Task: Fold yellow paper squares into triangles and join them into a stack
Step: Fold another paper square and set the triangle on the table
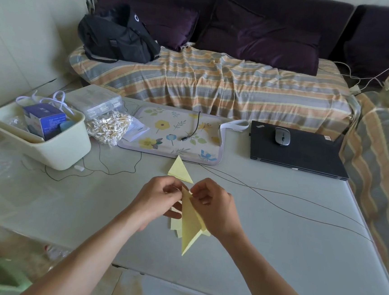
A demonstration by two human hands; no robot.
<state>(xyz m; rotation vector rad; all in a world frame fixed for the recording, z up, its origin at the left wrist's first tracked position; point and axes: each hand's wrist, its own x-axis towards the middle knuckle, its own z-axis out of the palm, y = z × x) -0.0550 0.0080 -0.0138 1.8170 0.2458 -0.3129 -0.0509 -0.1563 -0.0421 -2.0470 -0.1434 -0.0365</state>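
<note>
A folded yellow paper triangle [189, 222] is held up over the grey table [276, 225], its long point hanging toward me. My left hand [158, 197] pinches its top corner from the left and my right hand [214, 205] pinches the same corner from the right. Under my hands, more yellow paper pieces [175, 225] lie on the table, partly hidden. A second folded yellow triangle [180, 168] lies flat just beyond my fingers.
A floral mat [173, 131] with a cable lies behind the triangle. A cream bin [55, 144] with a blue box stands at left beside a bag of cotton swabs [109, 125]. A black laptop [298, 154] with a mouse sits at right. Thin black wires [301, 203] cross the table.
</note>
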